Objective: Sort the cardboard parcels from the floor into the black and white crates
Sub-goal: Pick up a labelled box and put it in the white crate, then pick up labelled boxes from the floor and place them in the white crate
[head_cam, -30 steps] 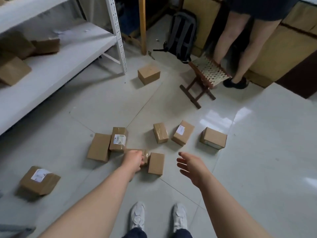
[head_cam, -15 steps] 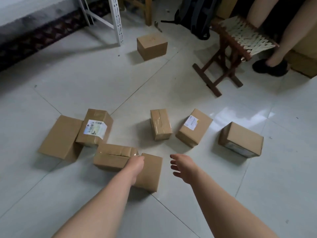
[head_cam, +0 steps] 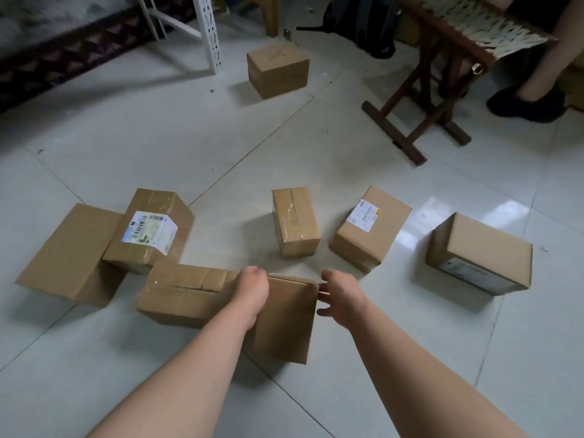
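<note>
Eight cardboard parcels (head_cam: pixel 68 254) (head_cam: pixel 148 230) (head_cam: pixel 186 292) (head_cam: pixel 284 320) (head_cam: pixel 295 221) (head_cam: pixel 369 229) (head_cam: pixel 480 251) (head_cam: pixel 278 69), two hands (head_cam: pixel 252 286) (head_cam: pixel 341 295), one stool (head_cam: pixel 467 23).

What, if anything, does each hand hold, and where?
The left hand grips the nearest parcel at its far left corner; the right hand only touches its right edge.

Right hand (head_cam: pixel 339 295) now against the near parcel's (head_cam: pixel 284 320) right edge

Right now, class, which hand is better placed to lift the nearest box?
Left, likely: the left hand curls over the box at its left corner; the right hand only touches its edge, fingers straight.
</note>
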A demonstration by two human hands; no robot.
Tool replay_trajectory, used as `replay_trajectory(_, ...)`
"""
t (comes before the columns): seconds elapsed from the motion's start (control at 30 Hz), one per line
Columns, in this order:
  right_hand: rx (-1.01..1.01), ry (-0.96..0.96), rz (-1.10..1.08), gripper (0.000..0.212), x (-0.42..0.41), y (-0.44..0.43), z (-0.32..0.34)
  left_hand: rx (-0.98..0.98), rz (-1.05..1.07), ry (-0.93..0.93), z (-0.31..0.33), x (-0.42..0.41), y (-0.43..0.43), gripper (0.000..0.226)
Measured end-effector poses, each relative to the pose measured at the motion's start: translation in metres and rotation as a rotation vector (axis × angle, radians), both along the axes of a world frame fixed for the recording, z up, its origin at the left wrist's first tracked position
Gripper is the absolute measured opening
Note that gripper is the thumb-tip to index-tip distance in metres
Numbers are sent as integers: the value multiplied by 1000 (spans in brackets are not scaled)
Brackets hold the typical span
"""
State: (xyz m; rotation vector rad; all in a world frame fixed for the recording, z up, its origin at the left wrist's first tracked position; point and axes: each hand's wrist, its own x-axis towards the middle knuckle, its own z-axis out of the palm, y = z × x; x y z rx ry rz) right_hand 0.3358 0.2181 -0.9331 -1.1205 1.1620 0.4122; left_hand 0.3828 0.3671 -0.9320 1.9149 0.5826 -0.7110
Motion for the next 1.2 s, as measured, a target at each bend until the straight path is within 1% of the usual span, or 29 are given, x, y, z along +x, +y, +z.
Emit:
replay_trajectory(0.03, -10, -17, -43, 16, 1, -6, 4, -28, 61, -57, 4, 2, -2, 26)
replay_trajectory(0.07, -16, -40, -92, 15, 3, -12, 8, -37, 102, -99, 9, 4, -5, 26)
replay_trajectory(0.17, -8, -127, -216, 11, 4, -25, 15, -48, 129, -151, 19, 8, -10, 31)
replay_trajectory(0.27, -55, -120, -226, 11, -1, -28, 13, -81, 85, -71, 17, 3, -12, 36)
replay_trajectory(0.33, -74, -65, -170, 12, -9, -25, 6, -85, 60, 13, -1, -1, -8, 53)
replay_trajectory(0.37, -74, -37, -135, 14, -14, -24, 3, -87, 45, 48, -11, -2, -4, 56)
replay_trajectory(0.47, -94, 6, -30, 17, -29, -24, -6, -119, 43, 103, -23, -10, -2, 39)
replay_trajectory(0.53, -81, 13, 6, 21, -37, -26, -11, -141, 38, 116, -26, -14, -2, 39)
replay_trajectory(0.6, -34, -11, -5, 29, -42, -27, -16, -142, 37, 107, -29, -16, 1, 40)
replay_trajectory(0.7, -6, -59, -44, 38, -45, -28, -20, -155, 24, 78, -34, -16, 6, 28)
replay_trajectory(0.87, -32, -124, -118, 34, -39, -31, -27, -245, 41, 51, -39, -13, 3, 28)
replay_trajectory(0.97, -45, -83, -86, 24, -34, -27, -35, -243, 12, 93, -47, -12, 0, 31)
replay_trajectory(1.03, -85, -36, -45, 16, -29, -25, -39, -244, -7, 115, -51, -10, -2, 32)
replay_trajectory(1.1, -214, -48, 8, 16, -21, -24, -40, -215, -15, 103, -55, -2, -5, 30)
replay_trajectory(1.17, -378, -170, 39, 26, -6, -23, -38, -176, -11, 26, -55, 14, -8, 38)
replay_trajectory(1.2, -425, -241, 52, 32, 4, -23, -35, -172, -3, -18, -50, 24, -12, 44)
